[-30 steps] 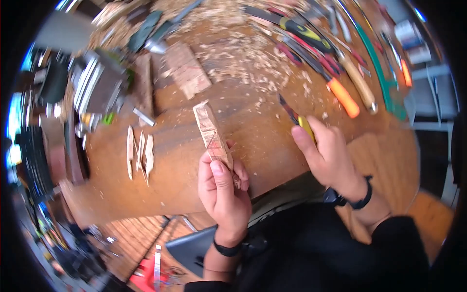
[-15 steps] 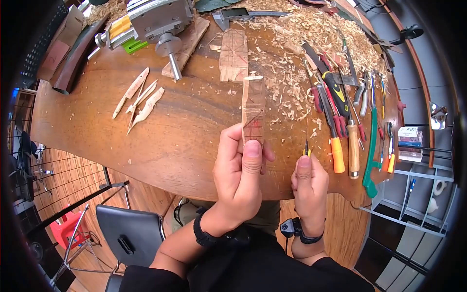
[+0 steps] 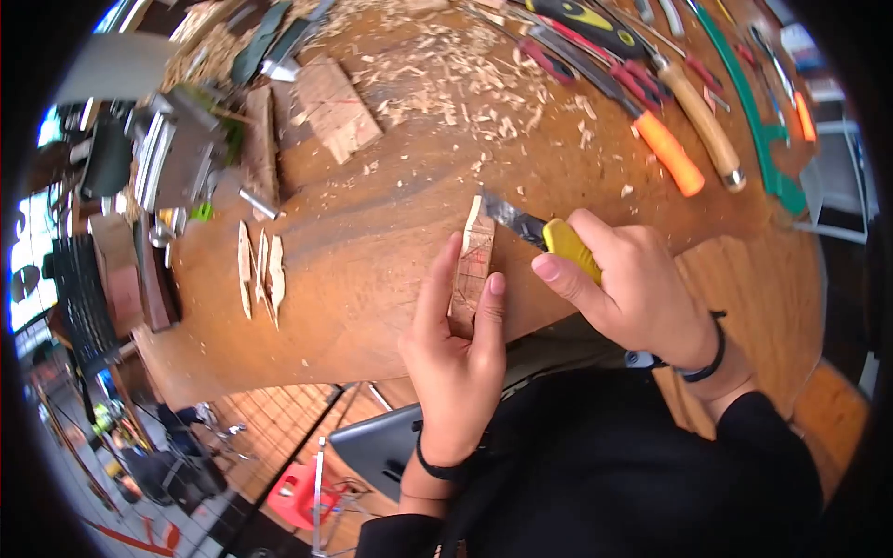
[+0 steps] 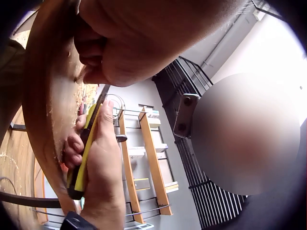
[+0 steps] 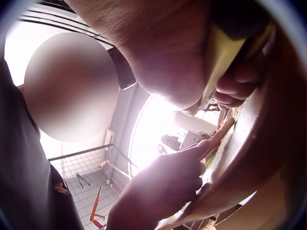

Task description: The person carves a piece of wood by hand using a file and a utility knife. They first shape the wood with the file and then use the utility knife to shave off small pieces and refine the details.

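Note:
My left hand (image 3: 454,377) holds a narrow wooden block (image 3: 473,265) with red and dark pencil marks, its far end pointing away from me. The thumb lies along one side, the index finger along the other. A yellow-and-black utility knife (image 3: 572,249) is gripped in my right hand (image 3: 642,288), its thumb stretched toward the block. The dark blade (image 3: 513,221) reaches left, its tip right at the block's far end. In the left wrist view the knife's yellow handle (image 4: 88,139) runs across the right palm. The right wrist view shows the left hand (image 5: 160,184) beyond the knife.
Several thin carved wood pieces (image 3: 245,270) lie on the table at left. Behind them are a metal vise (image 3: 181,163) and a flat marked board (image 3: 337,110). Wood shavings (image 3: 446,88) cover the back. Orange-handled (image 3: 670,153) and other tools lie at right beside a green saw (image 3: 749,112).
The hands were apart, with the knife away from the wood. Now the blade has come over to the block's far end, and the left index finger has straightened along its side. The head view has swung.

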A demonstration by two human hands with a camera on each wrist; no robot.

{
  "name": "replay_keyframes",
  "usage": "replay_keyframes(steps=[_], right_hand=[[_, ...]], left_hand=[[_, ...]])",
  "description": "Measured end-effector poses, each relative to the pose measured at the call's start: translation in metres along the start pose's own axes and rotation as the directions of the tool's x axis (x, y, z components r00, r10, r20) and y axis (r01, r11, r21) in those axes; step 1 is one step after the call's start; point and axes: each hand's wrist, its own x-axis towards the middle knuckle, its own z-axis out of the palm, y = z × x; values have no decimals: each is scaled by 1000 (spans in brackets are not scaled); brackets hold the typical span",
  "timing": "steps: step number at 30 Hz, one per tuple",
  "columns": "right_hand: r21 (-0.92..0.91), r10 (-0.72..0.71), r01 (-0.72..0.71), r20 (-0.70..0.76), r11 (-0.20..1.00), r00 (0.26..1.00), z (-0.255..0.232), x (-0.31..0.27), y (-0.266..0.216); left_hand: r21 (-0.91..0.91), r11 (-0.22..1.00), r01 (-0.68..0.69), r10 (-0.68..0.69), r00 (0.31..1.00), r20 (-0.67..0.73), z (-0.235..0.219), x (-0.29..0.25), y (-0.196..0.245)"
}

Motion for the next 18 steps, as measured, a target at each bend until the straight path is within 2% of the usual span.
replay_keyframes(steps=[2, 3, 4, 6, 7, 11, 13, 18], right_hand=[[-186, -76, 90, 83, 978, 994, -1, 0, 1], [-203, -89, 107, 95, 973, 991, 0, 0, 1], [-197, -77, 92, 84, 976, 993, -1, 0, 0], [-329, -50, 111, 190, 938, 981, -3, 1, -4], [-327, -39, 98, 184, 940, 982, -2, 2, -5], [-374, -8, 85, 201, 923, 980, -2, 4, -6], [-379, 0, 80, 208, 922, 978, -4, 4, -6], [-376, -28, 123, 247, 918, 969, -9, 5, -3]], left_hand=[[250, 968, 11, 1, 999, -47, 0, 0, 0], [253, 967, -37, 61, 994, -87, 4, 1, -3], [262, 964, -42, 63, 996, -71, 5, 2, -7], [354, 905, -236, 275, 960, -62, 7, 4, -17], [386, 885, -258, 299, 953, -48, 6, 5, -17], [369, 888, -274, 297, 955, -5, 5, 6, -19], [370, 866, -337, 352, 936, 28, 4, 8, -21], [372, 845, -383, 378, 921, 89, -2, 11, -25]])
